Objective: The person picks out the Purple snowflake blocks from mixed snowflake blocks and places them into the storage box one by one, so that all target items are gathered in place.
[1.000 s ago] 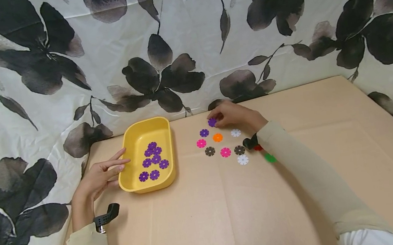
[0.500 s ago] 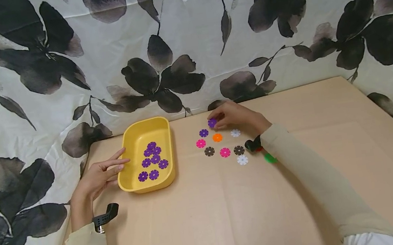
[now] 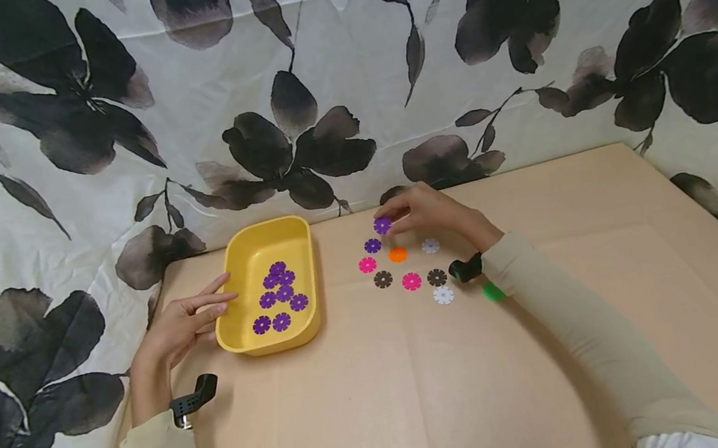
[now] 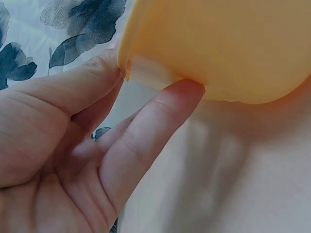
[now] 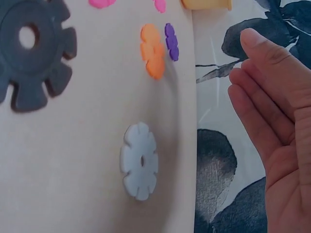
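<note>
My left hand holds the near left side of a yellow tray, its fingers over the rim. In the left wrist view a digit presses the tray's outer wall. Several purple notched discs lie in the tray, one of them a purple disc near its right wall. At the table's back edge my right hand pinches another purple notched disc between fingertips. That disc does not show beside the hand in the right wrist view. Just below it lies a loose purple disc.
Around the right hand lie an orange disc, a pink disc, a dark grey disc, a white disc and a green disc, partly under the sleeve. A floral cloth hangs behind the table.
My right hand has shifted slightly left with the purple disc between its fingers. The left hand and the tray have stayed in place.
</note>
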`<action>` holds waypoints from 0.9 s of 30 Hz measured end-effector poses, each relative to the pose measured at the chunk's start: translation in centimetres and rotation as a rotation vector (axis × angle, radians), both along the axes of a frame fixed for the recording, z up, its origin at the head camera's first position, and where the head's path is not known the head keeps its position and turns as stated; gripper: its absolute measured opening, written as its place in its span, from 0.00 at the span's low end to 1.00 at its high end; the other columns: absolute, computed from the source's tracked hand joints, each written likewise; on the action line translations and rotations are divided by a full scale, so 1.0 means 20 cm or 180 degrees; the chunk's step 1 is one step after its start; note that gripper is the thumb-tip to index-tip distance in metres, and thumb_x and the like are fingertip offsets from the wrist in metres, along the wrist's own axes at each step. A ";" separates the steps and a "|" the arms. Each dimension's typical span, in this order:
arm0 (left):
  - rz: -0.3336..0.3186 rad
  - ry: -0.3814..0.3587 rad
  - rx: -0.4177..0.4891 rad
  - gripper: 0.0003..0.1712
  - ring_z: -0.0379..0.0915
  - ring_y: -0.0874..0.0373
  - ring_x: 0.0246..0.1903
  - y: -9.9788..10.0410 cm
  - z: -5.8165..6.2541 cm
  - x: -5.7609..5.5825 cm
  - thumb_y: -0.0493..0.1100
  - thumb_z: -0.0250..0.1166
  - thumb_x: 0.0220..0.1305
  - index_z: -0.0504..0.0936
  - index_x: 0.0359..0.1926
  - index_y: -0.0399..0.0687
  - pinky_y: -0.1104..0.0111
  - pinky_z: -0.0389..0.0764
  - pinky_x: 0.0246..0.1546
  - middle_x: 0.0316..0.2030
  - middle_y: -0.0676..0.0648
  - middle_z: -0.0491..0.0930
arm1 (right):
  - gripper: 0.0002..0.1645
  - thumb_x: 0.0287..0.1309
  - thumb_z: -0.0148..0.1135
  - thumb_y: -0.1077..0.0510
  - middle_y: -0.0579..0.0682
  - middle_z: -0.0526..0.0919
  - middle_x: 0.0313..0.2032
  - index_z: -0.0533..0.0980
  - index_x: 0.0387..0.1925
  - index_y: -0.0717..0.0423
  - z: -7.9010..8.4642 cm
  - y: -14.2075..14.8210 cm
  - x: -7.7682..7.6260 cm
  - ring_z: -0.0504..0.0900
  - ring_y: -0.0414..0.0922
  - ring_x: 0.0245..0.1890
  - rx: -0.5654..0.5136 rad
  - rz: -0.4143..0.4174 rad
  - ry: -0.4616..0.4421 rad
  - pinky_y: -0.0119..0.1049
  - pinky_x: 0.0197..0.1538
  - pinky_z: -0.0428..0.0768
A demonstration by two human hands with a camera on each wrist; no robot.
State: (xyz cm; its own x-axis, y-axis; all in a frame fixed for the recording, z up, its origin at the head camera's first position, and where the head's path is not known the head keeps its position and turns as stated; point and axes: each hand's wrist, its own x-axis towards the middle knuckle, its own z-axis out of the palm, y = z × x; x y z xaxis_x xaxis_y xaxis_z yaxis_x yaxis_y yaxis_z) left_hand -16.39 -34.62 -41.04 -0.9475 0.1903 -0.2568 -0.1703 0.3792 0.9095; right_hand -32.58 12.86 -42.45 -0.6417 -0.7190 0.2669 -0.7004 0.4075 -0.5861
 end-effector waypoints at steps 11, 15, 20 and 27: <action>0.0032 -0.0049 0.0056 0.28 0.80 0.69 0.53 0.00 0.01 0.01 0.42 0.64 0.72 0.73 0.67 0.32 0.60 0.86 0.47 0.79 0.53 0.52 | 0.25 0.47 0.82 0.61 0.51 0.91 0.41 0.86 0.50 0.59 0.02 -0.03 0.04 0.89 0.47 0.41 -0.0209 0.0151 0.0004 0.42 0.51 0.87; 0.0045 -0.0068 0.0044 0.27 0.80 0.71 0.53 -0.01 0.01 0.01 0.42 0.65 0.71 0.74 0.67 0.33 0.61 0.86 0.47 0.79 0.55 0.53 | 0.25 0.47 0.82 0.62 0.52 0.91 0.41 0.86 0.49 0.60 0.03 -0.03 0.06 0.90 0.47 0.42 -0.0252 0.0177 -0.0038 0.42 0.50 0.87; 0.0030 -0.0063 -0.0007 0.28 0.79 0.72 0.53 -0.01 0.01 0.01 0.43 0.65 0.71 0.74 0.67 0.33 0.62 0.86 0.46 0.79 0.55 0.52 | 0.25 0.47 0.81 0.63 0.53 0.90 0.43 0.86 0.50 0.61 0.05 -0.04 0.09 0.90 0.47 0.42 -0.0271 0.0204 -0.0105 0.42 0.51 0.86; 0.0007 -0.0050 -0.0058 0.28 0.79 0.73 0.53 -0.01 0.02 0.01 0.44 0.65 0.71 0.74 0.66 0.33 0.64 0.87 0.45 0.79 0.55 0.53 | 0.25 0.48 0.81 0.62 0.53 0.90 0.44 0.85 0.51 0.61 0.07 -0.06 0.15 0.89 0.47 0.44 -0.0271 0.0219 -0.0192 0.40 0.52 0.86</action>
State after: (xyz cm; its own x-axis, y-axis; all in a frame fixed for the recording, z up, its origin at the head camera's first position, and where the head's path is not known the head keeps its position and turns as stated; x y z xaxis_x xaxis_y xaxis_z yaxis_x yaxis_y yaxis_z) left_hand -16.16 -34.91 -40.73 -0.9438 0.1835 -0.2749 -0.1852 0.3952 0.8997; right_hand -29.65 11.63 -41.07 -0.6082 -0.7384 0.2913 -0.6874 0.3066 -0.6584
